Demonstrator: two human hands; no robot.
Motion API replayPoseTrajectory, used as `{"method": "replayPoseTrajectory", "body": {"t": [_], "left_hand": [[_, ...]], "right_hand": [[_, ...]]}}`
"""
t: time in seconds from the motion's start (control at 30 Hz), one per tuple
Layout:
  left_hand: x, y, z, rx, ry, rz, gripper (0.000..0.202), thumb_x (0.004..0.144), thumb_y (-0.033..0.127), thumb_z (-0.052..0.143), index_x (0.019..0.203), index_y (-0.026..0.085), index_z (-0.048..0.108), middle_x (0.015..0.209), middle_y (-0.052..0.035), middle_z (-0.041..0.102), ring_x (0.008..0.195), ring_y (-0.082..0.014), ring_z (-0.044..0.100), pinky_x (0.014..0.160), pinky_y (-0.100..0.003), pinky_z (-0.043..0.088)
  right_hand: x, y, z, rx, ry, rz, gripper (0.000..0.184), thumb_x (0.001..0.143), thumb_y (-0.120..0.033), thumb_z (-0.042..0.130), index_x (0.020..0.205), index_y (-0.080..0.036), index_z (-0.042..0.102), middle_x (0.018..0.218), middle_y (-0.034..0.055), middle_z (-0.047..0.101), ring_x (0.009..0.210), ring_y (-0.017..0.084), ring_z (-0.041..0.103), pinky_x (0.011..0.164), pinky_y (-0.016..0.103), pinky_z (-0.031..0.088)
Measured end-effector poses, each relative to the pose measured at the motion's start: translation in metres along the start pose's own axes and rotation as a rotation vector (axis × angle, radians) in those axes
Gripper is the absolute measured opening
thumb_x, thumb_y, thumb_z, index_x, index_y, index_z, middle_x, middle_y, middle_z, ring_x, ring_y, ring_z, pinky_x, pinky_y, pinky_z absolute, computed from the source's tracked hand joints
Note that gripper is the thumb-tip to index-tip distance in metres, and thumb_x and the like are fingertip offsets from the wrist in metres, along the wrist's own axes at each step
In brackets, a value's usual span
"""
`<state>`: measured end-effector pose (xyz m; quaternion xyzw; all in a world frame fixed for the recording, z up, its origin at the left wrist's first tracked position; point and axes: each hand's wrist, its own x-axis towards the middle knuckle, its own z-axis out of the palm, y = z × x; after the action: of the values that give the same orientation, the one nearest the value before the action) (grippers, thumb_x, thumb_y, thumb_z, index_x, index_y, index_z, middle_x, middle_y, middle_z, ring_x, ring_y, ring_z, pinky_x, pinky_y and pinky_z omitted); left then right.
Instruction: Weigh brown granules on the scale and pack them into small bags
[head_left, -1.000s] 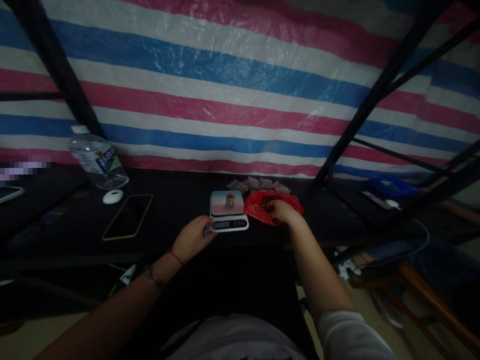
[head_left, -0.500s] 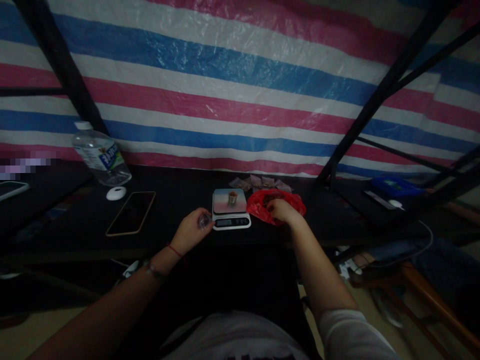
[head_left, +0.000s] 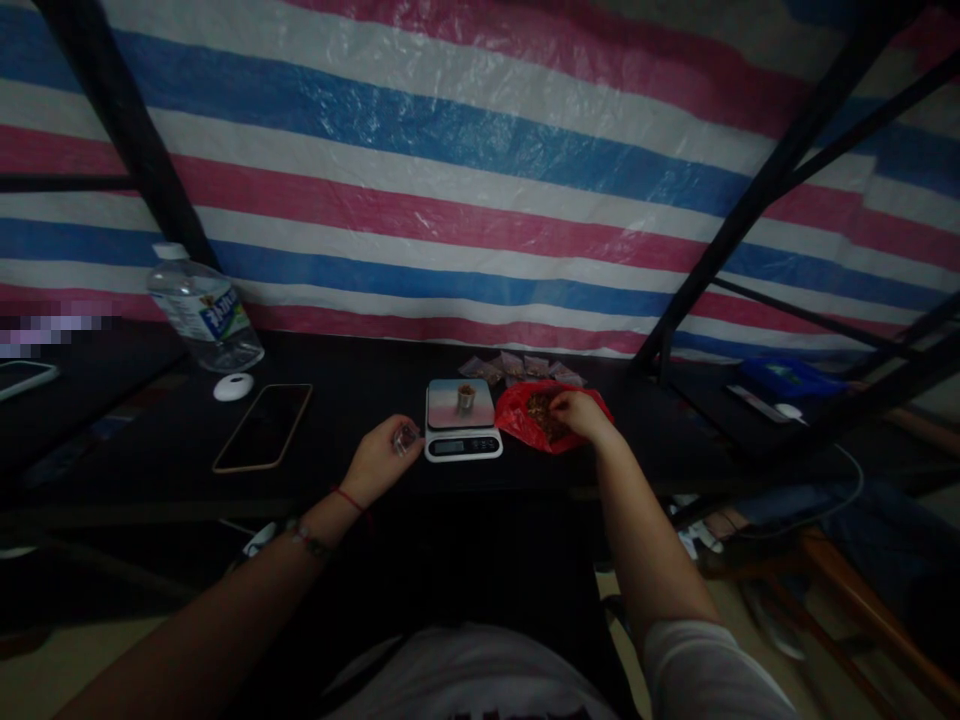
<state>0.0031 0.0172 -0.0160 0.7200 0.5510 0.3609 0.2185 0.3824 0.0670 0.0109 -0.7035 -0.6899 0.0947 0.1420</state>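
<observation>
A small white kitchen scale (head_left: 463, 422) sits on the dark table with a little cup of brown bits (head_left: 466, 399) on its plate. My left hand (head_left: 384, 458) rests just left of the scale, fingers curled round a small clear object (head_left: 406, 437). My right hand (head_left: 583, 415) reaches into an open red plastic bag (head_left: 525, 422) of brown material right of the scale, its fingertips pinched together over the contents. Several small filled clear packets (head_left: 517, 366) lie behind the scale and bag.
A water bottle (head_left: 204, 310), its white cap (head_left: 232, 386) and a dark phone (head_left: 263, 427) lie at the left. A striped tarp hangs behind. Black metal frame bars (head_left: 720, 250) rise at right, beside a blue box (head_left: 787, 376). A wooden chair (head_left: 847, 590) stands lower right.
My left hand drew back a little from the scale's front corner, still holding the clear object. My right hand shifted slightly right and up inside the red bag.
</observation>
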Motion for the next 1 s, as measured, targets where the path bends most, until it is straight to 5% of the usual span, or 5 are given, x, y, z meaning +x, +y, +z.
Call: {"method": "replayPoseTrajectory", "body": {"t": [0.37,0.67,1.0], "left_hand": [[-0.003,0.001,0.005,0.098,-0.025,0.143,0.022,0.077,0.035,0.057,0.091,0.018,0.06,0.09,-0.0061,0.065,0.084,-0.021,0.062,0.076,-0.033,0.048],[-0.003,-0.001,0.006,0.114,-0.029,0.153,0.019,0.079,0.033,0.056,0.091,0.019,0.06,0.088,-0.0054,0.065,0.083,-0.0208,0.061,0.076,-0.033,0.049],[-0.003,0.001,0.005,0.109,-0.037,0.125,0.021,0.078,0.032,0.056,0.093,0.018,0.06,0.09,-0.0061,0.066,0.083,-0.0215,0.062,0.076,-0.033,0.049]], "right_hand": [[0.006,-0.021,0.019,-0.107,-0.012,-0.108,0.042,0.082,-0.023,0.062,0.124,-0.016,0.06,0.128,0.0135,0.059,0.12,0.024,0.052,0.104,0.035,0.035],[0.01,-0.028,0.022,-0.1,-0.015,-0.152,0.024,0.084,-0.018,0.057,0.104,-0.015,0.07,0.108,0.0114,0.069,0.102,0.02,0.063,0.091,0.026,0.042],[0.009,-0.014,0.011,-0.059,0.046,-0.101,0.031,0.078,-0.008,0.055,0.101,-0.018,0.072,0.105,0.0054,0.071,0.096,0.018,0.065,0.083,0.023,0.045]]}}
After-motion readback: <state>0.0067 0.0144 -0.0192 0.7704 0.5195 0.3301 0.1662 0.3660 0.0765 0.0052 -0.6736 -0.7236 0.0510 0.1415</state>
